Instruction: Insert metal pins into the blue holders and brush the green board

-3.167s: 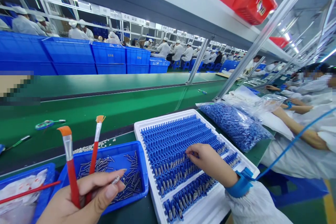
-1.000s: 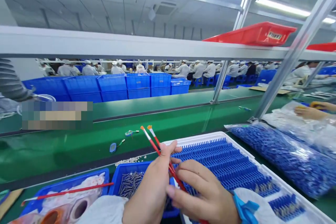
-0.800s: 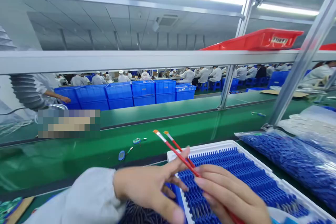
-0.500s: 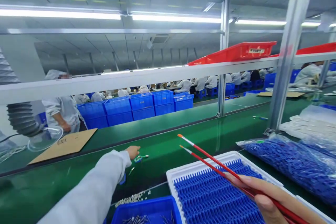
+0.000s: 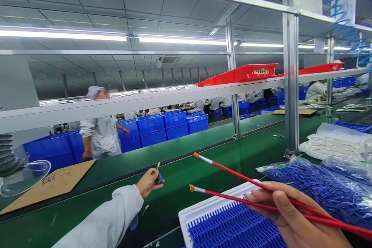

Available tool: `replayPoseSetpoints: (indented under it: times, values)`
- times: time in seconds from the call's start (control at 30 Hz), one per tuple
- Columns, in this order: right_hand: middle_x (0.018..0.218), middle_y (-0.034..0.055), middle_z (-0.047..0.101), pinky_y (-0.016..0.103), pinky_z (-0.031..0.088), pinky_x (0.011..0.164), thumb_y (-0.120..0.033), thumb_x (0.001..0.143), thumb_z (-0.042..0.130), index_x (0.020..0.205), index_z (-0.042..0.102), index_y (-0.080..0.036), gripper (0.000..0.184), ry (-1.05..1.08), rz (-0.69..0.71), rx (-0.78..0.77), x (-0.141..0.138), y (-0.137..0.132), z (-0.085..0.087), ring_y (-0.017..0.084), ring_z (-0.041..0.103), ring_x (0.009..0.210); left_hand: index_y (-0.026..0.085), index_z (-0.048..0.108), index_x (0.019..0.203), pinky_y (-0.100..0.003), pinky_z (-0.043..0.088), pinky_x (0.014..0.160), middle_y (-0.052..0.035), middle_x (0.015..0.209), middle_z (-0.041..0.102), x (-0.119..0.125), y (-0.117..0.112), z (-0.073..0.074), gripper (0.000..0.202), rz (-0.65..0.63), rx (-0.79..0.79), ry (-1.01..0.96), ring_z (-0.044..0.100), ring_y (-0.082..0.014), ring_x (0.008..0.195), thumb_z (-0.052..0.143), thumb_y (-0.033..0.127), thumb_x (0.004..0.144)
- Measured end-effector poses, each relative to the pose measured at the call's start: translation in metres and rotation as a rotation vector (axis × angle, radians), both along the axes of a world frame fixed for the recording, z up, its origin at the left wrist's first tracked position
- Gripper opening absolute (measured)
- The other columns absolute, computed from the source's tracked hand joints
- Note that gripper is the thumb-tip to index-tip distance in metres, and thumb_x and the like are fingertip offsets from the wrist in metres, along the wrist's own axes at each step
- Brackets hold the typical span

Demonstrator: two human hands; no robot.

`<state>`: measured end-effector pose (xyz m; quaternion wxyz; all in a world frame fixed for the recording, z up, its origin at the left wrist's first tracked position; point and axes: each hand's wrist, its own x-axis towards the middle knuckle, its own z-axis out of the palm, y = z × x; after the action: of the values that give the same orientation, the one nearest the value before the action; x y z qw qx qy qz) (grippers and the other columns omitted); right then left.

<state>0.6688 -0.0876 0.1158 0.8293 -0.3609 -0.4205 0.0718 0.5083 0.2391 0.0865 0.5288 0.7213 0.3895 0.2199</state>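
Note:
My left hand [image 5: 147, 183] reaches out over the green conveyor belt, fingers pinched on a small circuit board [image 5: 159, 178] with a dark-blue part and a silvery tip pointing up. In my right hand [image 5: 296, 211] are two red-handled paintbrushes [image 5: 222, 169], their orange-brown bristles spread apart and pointing left. Below the brushes lies a white tray [image 5: 183, 217] filled with rows of blue plastic parts [image 5: 229, 223]. Near my left sleeve, a small silvery-tipped piece [image 5: 145, 209] and a blue piece [image 5: 134, 223] lie on the belt.
Clear bags of blue parts [image 5: 316, 180] lie to the right, with white parts [image 5: 331, 147] behind. A metal post [image 5: 291, 85] rises from the bench. Cardboard [image 5: 55, 182] lies at left; a person in white [image 5: 101, 135] stands across the belt. Red bins [image 5: 241, 74] sit on a shelf.
My left hand has picked the circuit board up off the belt. The brush tips in my right hand have spread apart. The view has shifted, and the person opposite has moved rightward in it.

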Motion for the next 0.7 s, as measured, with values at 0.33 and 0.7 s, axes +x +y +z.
replayPoseSetpoints:
  times: [0.33, 0.7]
  values:
    - [0.075, 0.0093, 0.065, 0.035, 0.058, 0.067, -0.046, 0.083, 0.075, 0.085, 0.066, -0.020, 0.028, 0.102, 0.167, 0.008, -0.006, 0.036, 0.011, 0.027, 0.065, 0.076, 0.015, 0.054, 0.113, -0.035, 0.054, 0.071, -0.0053, 0.097, 0.066, -0.003, -0.081, 0.055, 0.031, -0.249, -0.312, -0.261, 0.065, -0.0180, 0.083, 0.058, 0.017, 0.083]
    - [0.077, 0.0103, 0.065, 0.034, 0.059, 0.062, -0.053, 0.081, 0.074, 0.088, 0.061, -0.017, 0.038, 0.062, 0.140, -0.118, -0.006, 0.042, 0.010, 0.028, 0.064, 0.074, 0.016, 0.055, 0.115, -0.033, 0.054, 0.071, -0.0035, 0.089, 0.069, -0.011, -0.090, 0.053, 0.034, -0.336, -0.333, -0.175, 0.066, -0.0160, 0.078, 0.061, 0.020, 0.082]
